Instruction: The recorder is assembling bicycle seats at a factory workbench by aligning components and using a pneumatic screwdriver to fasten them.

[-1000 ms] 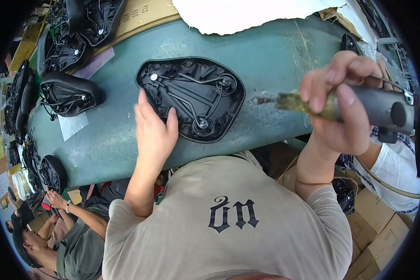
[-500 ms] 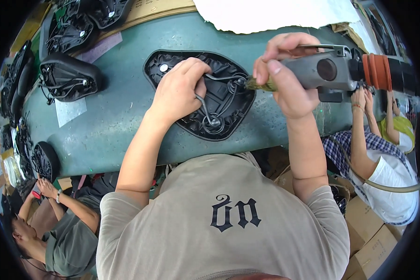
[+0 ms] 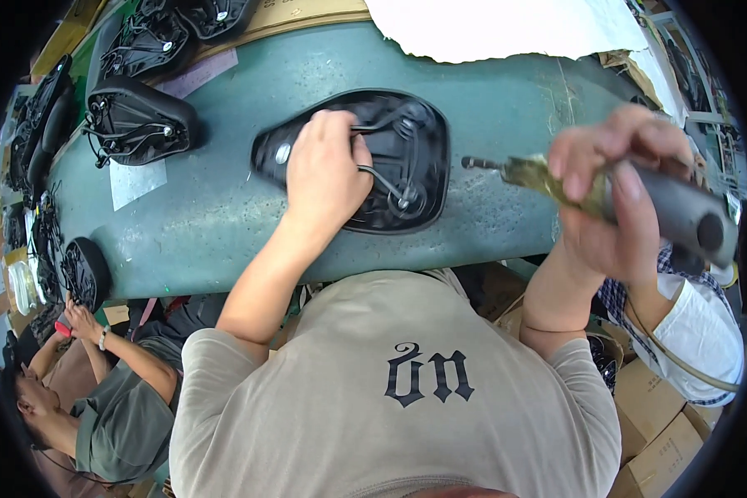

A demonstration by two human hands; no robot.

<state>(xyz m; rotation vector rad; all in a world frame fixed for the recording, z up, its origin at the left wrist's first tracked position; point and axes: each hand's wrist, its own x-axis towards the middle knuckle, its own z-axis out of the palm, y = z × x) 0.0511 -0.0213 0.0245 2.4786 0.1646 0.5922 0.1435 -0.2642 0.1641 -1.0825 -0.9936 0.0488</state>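
A black bicycle saddle (image 3: pixel 386 158) lies upside down on the green workbench (image 3: pixel 490 195), its wide end to the right. Metal rails cross its underside. My left hand (image 3: pixel 330 170) is closed around the rails near the saddle's middle and covers part of them. Off the saddle's right side, my right hand (image 3: pixel 610 195) grips a grey power driver (image 3: pixel 681 207) with a yellowish wrapped nose. The driver's dark bit points left toward the saddle and is apart from it. The tool's rear end runs into the dark rim of the picture.
Another upturned saddle (image 3: pixel 141 120) rests at the left, beside a white paper sheet (image 3: pixel 139 184). More saddles (image 3: pixel 145 41) are piled at the far left. Torn white sheeting (image 3: pixel 506 29) lies along the far edge. Co-workers sit at left and right; cardboard boxes (image 3: pixel 660 407) stand lower right.
The driver has moved off the saddle, right and toward me, in my right hand. The saddle has turned slightly, with my left hand still on its rails.
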